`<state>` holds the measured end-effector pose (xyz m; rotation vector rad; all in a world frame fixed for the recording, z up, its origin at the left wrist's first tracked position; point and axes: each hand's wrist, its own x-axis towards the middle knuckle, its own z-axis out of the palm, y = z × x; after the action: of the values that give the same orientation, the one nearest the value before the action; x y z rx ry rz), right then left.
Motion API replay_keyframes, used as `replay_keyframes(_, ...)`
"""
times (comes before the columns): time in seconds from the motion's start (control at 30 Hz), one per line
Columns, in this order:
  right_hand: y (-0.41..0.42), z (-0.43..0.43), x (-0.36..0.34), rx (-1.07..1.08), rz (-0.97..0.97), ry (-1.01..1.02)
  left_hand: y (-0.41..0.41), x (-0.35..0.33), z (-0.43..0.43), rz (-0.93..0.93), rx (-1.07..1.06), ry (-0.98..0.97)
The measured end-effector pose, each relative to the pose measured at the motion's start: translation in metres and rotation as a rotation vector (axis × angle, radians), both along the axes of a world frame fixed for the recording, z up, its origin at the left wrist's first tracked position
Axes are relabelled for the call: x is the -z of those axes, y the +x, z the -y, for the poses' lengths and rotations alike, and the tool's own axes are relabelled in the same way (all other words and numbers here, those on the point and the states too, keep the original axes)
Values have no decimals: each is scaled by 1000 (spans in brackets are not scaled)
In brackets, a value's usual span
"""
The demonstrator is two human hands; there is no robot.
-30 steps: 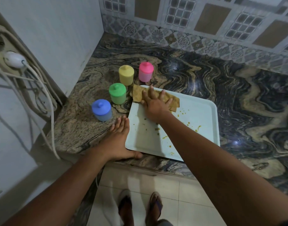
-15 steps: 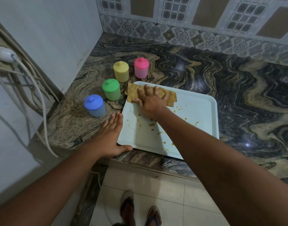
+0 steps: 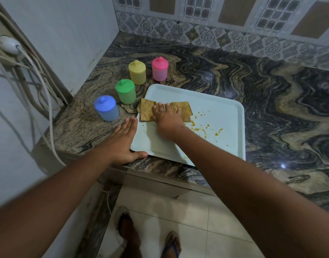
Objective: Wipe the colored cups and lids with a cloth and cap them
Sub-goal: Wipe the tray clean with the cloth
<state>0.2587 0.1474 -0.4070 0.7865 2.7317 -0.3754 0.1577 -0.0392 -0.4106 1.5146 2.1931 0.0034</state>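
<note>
Plainly, the cloth (image 3: 147, 111) is the thing in hand: a tan, folded, soft rag that looks light and limp. We judge it will bunch and slide rather than hold a shape, so it is best worked under a flat palm or gathered at a folded edge. It lies on the pale tray (image 3: 219, 108), toward ten o'clock from the tray's middle, one corner just over the rim.

Our right hand (image 3: 167, 121) lies flat on the cloth with fingers spread and straight. It presses down and grasps nothing. At four o'clock from that hand, yellow smears (image 3: 197, 129) streak the tray floor.

The four cups stand off the tray in an arc on the marbled counter (image 3: 243, 75), all with their knobbed lids on. The blue cup (image 3: 106, 108) is at nine o'clock from the cloth and the green cup (image 3: 126, 92) at ten. The yellow cup (image 3: 137, 72) is near eleven, with the pink cup (image 3: 160, 69) just beside it at twelve. They look like thin plastic, so we expect them to be light, stiff, somewhat slick and easy to tip. A wrap around the body should suit the cups, and a pinch on the knob should lift a lid.

Our left hand (image 3: 125, 140) rests at the tray's seven o'clock corner. Its fingers lie straight along the left rim and the thumb lies against the near edge, so it steadies the tray and clasps nothing.

Cables (image 3: 29, 77) hang down the wall at nine o'clock.
</note>
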Motion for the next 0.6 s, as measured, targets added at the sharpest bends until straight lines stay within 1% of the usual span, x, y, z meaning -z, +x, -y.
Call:
replay_keyframes(0.2,43,48,-4,-115,-9,-45,1,2,0,9,-17,11)
replay_keyframes(0.33,67,67,-8,-153,-5,-103,2,-2,-2,13,-18,-5)
replay_keyframes(0.5,88,79,-8,-180,-32,-177,1,-5,-2,-2,2,-13)
replay_keyframes(0.6,99,82,-13,-148,-75,-232,1,-8,-2,9,20,-31)
